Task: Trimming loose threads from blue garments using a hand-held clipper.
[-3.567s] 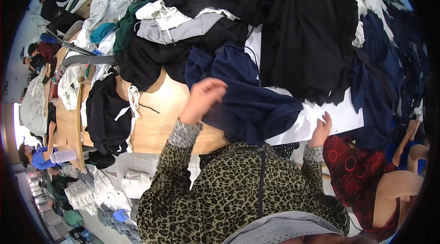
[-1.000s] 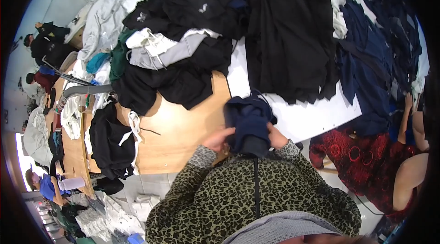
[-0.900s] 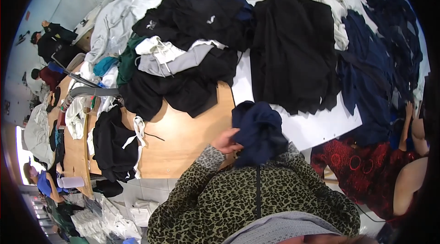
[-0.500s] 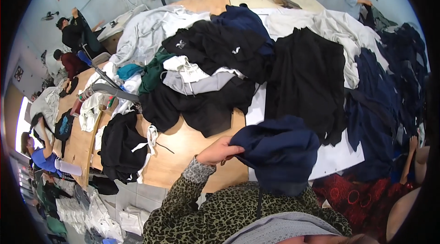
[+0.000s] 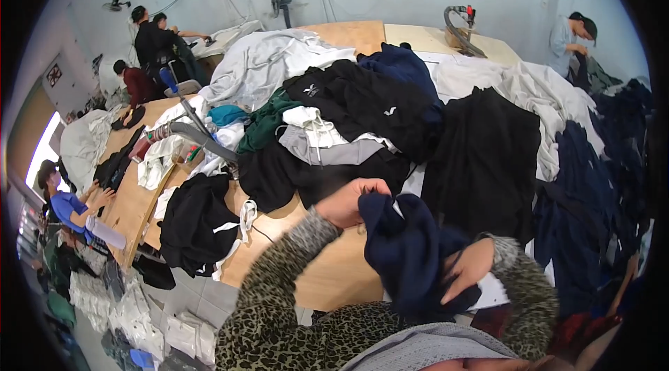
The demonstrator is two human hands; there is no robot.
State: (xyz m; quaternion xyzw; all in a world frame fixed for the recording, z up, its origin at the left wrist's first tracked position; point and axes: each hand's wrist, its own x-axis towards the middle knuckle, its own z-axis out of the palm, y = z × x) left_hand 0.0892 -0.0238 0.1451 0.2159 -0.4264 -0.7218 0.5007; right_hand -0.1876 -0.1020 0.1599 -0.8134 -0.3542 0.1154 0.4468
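A bunched navy blue garment (image 5: 404, 249) hangs between my hands in front of my body, above the near edge of the table. My left hand (image 5: 354, 202) is closed on its upper left corner. At the lower right of the cloth, my right hand (image 5: 468, 271) grips it, with the thumb on the outside and the other fingers partly hidden in the folds. A small white patch shows near the garment's top. Just beyond it lies a folded black garment (image 5: 481, 155). What kind of garment I hold does not show.
Across the wooden table (image 5: 327, 266) lie piles of black, grey and white clothes, with a grey hose (image 5: 202, 140) at left. Navy clothes (image 5: 575, 190) drape at right. Wrapped white bundles (image 5: 191, 333) lie on the floor. Several co-workers, one in blue (image 5: 66, 207), are around.
My right hand has come into sight, gripping the lower right of the navy garment. My left hand has risen slightly with its corner, and the cloth is more bunched. The view has shifted left.
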